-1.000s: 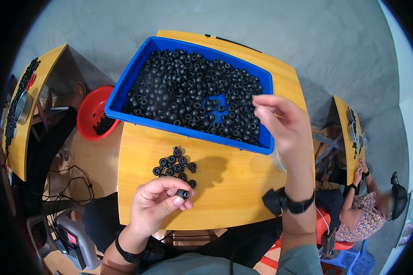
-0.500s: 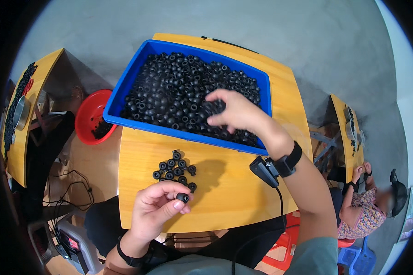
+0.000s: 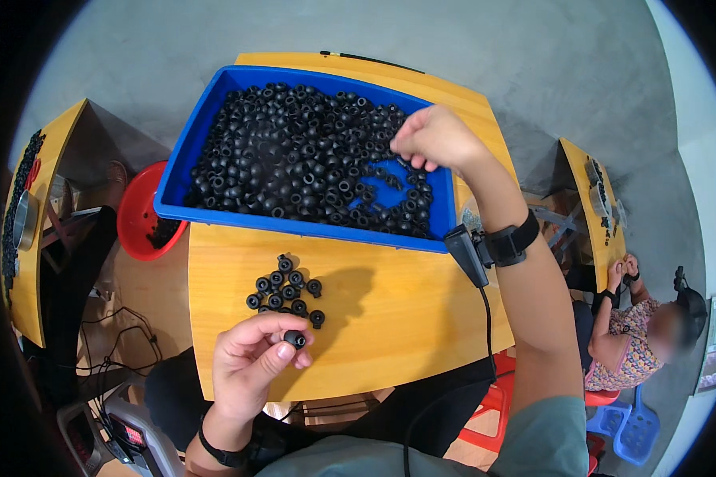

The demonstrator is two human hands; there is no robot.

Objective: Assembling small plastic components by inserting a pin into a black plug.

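Note:
My left hand [image 3: 250, 362] is closed near the front of the yellow table [image 3: 358, 334], pinching a small round black part with a hole [image 3: 294, 339] between thumb and fingers. Just beyond it lies a small group of similar black parts [image 3: 275, 278], partly covered by that hand. A blue bin [image 3: 310, 228] full of small black hollow parts [image 3: 270, 159] stands across the far side of the table. Over its right end, my right hand [image 3: 441, 141] has its fingers drawn together at the parts. What those fingers hold, if anything, is hidden.
A red basin [image 3: 139, 219] with some black parts stands left of the table. Other tables with parts and metal bowls are at both sides. A person [image 3: 624, 342] works at the right one. A cable [image 3: 488, 326] hangs from my right wrist device.
My right hand has moved farther back and right over the bin, its fingers closing together. Bare blue floor now shows where it was. My left hand keeps its part.

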